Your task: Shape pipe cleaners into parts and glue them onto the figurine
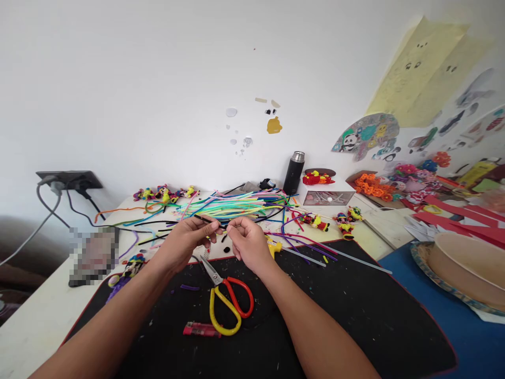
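Both hands meet above the far edge of a black mat (327, 305). My left hand (193, 231) pinches a short black pipe cleaner (201, 217), whose end pokes out past the fingers. My right hand (246, 239) is closed at the other end of the same black piece, thumb and fingertip together. Just below the hands lie scissors (226, 305) with one yellow and one red handle, blades pointing away. A pink-red lighter (202, 330) rests by the yellow handle. Behind the hands spreads a pile of colourful pipe cleaners (236, 202).
Small pipe-cleaner figures (345, 223) stand at the right and left. A yellow glue gun (274, 246) lies partly behind my right wrist. At the back are a black thermos (294, 172) and a small box (327, 197). A large bowl (469, 263) is at right.
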`<act>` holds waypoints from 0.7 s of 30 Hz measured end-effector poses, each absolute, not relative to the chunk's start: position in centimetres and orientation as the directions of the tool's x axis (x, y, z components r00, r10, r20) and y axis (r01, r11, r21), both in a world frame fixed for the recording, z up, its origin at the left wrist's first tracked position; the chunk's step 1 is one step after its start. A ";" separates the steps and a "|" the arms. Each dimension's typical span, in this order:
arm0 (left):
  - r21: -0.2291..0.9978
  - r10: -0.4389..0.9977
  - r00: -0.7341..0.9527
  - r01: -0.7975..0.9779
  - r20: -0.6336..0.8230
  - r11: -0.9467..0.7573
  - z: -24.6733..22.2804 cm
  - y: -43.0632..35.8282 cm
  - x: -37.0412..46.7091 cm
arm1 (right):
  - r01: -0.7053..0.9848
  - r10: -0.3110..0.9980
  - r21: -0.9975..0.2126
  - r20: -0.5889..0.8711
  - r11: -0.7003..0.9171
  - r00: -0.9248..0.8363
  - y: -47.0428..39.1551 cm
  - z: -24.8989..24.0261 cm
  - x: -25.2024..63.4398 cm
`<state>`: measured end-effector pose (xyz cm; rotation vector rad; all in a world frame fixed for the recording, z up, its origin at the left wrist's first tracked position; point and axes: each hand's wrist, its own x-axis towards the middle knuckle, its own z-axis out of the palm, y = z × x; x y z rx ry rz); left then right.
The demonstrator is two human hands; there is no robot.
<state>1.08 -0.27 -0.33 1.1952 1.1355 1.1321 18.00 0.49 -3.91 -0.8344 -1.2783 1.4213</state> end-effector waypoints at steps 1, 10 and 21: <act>0.999 0.996 0.084 -0.013 -0.038 0.040 -0.4 -0.2 1.0 | -0.225 0.958 -0.972 0.123 0.064 -0.258 0.5 -3.9 18.0; 0.876 0.979 0.126 0.438 0.162 -0.202 1.0 -0.5 0.0 | 0.059 0.913 -0.985 0.126 0.161 -0.389 0.1 -4.1 18.3; 0.999 0.999 0.033 0.022 0.031 -0.032 -0.4 -0.1 0.4 | -0.217 0.933 -0.973 0.150 0.080 -0.326 0.4 -4.1 18.1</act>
